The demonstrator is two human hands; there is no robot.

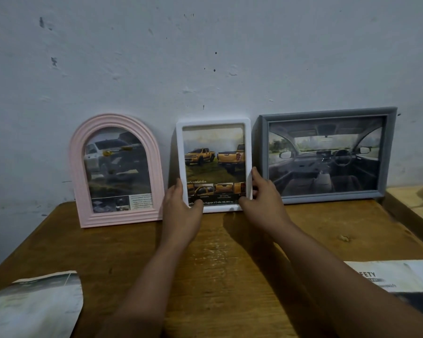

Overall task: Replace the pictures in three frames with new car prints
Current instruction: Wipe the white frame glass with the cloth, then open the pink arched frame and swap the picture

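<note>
Two loose sheets lie nearest you on the wooden table (230, 264): a curled print (34, 306) at left, a leaflet (391, 281) reading "FETY" at right. Your left hand (181, 211) and right hand (264, 198) grip the white frame (214, 123), upright, long axis vertical, showing yellow pickups and "100,000". It stands between the pink arched frame (117, 120) and the landscape grey frame (327, 113), against the scuffed wall (205, 57).

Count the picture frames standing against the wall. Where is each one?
3. The pink arched frame stands at left, the white frame in the middle, held by both hands, and the grey frame at right.
</note>
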